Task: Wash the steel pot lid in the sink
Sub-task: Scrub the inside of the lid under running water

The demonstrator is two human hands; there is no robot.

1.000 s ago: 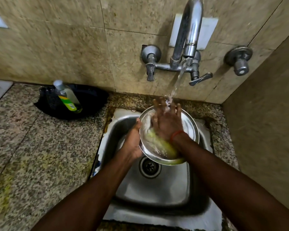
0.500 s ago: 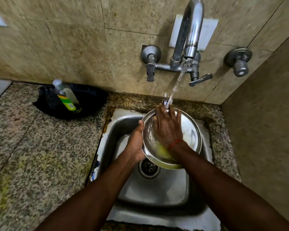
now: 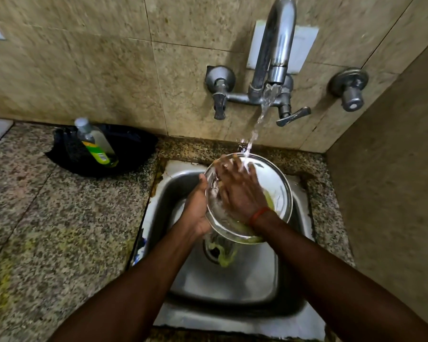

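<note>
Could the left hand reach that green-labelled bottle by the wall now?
Probably: nothing blocks the way to the bottle, left of the sink, but the left hand grips the rim of the steel pot lid and must let go first.

left hand (image 3: pixel 195 208) grips steel lid (image 3: pixel 277 191) rim | right hand (image 3: pixel 240 191) flat inside | tap (image 3: pixel 274 53) running | over sink (image 3: pixel 232 285)

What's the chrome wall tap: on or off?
On: water streams from the chrome wall tap onto the right hand and round steel lid.

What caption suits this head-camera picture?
Right hand presses a round steel pot lid under running tap water while left hand grips its rim over the steel sink.
</note>
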